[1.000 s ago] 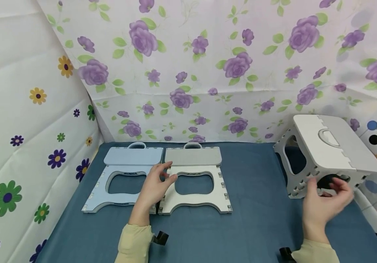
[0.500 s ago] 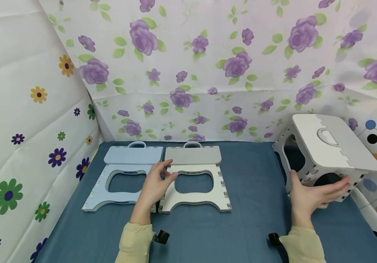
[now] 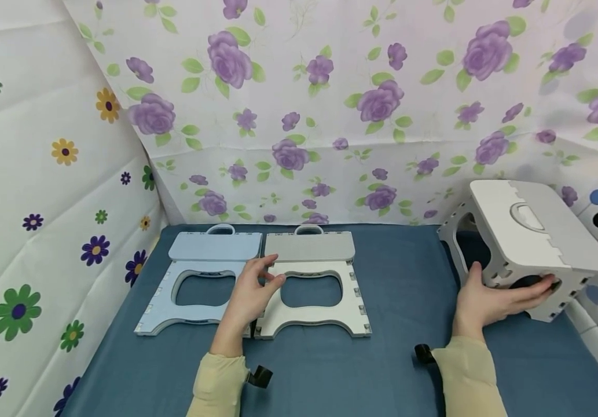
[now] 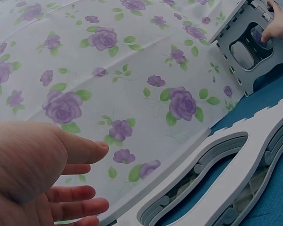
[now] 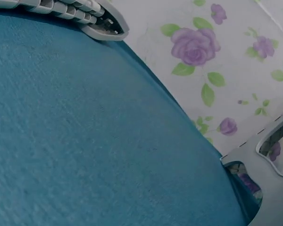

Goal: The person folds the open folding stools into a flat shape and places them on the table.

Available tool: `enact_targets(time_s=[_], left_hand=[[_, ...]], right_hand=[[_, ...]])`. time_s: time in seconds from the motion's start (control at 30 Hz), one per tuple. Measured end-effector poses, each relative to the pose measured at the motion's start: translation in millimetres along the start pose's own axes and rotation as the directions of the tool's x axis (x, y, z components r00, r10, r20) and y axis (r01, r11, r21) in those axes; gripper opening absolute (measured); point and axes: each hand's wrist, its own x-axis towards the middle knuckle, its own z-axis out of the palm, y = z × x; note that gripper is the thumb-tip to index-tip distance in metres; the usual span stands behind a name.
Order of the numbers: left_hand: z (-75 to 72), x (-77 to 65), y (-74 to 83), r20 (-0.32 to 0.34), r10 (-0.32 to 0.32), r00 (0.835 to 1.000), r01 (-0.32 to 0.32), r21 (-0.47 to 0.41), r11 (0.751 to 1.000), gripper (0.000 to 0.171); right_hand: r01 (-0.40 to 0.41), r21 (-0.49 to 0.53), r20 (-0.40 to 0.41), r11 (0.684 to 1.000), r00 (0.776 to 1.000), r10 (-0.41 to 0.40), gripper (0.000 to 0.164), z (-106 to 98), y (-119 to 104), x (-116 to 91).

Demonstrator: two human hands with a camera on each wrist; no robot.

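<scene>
My left hand (image 3: 249, 292) hovers between two flat folding stools, a light blue one (image 3: 214, 247) and a white and grey one (image 3: 309, 248). Its fingers are loosely bent with nothing between them, as the left wrist view also shows of the hand (image 4: 47, 179). At the far right stands an unfolded white step stool (image 3: 507, 220) with a handle in its top. My right hand (image 3: 488, 304) is at its near corner, thumb by the left side panel, straight fingers along the front panel. The right wrist view leaves that hand out and shows part of the upright stool (image 5: 273, 183).
A blue cloth (image 3: 397, 324) covers the table. A flowered sheet (image 3: 288, 104) hangs along the back edge, and other patterned sheets (image 3: 22, 174) close off the sides. The upright stool stands close to the right sheet.
My right hand has moved left from the front opening of the upright stool to its near left corner, fingers now stretched along the front. The left hand and the flat stools stay put.
</scene>
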Motion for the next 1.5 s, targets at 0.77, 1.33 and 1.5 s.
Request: enact_targets(time_s=[0.77, 1.33, 1.5], left_hand=[[2.2, 1.3, 0.8, -0.004, -0.002, 1.000, 0.002, 0.035, 0.999, 0.056], [6.0, 2.2, 0.7, 0.028, 0.016, 0.999, -0.017, 0.024, 1.000, 0.054], [9.2, 2.5, 1.5, 0.028, 0.010, 1.000, -0.011, 0.017, 1.000, 0.054]], right_hand=[[0.166, 0.076, 0.102, 0.983, 0.980, -0.173, 0.099, -16.8, 2.1, -5.9], [0.161, 0.213, 0.296, 0.964, 0.929, -0.220, 0.086, -43.2, -21.3, -20.6], [0.162, 0.198, 0.335, 0.967, 0.916, -0.222, 0.085, -43.6, -12.5, -12.2]])
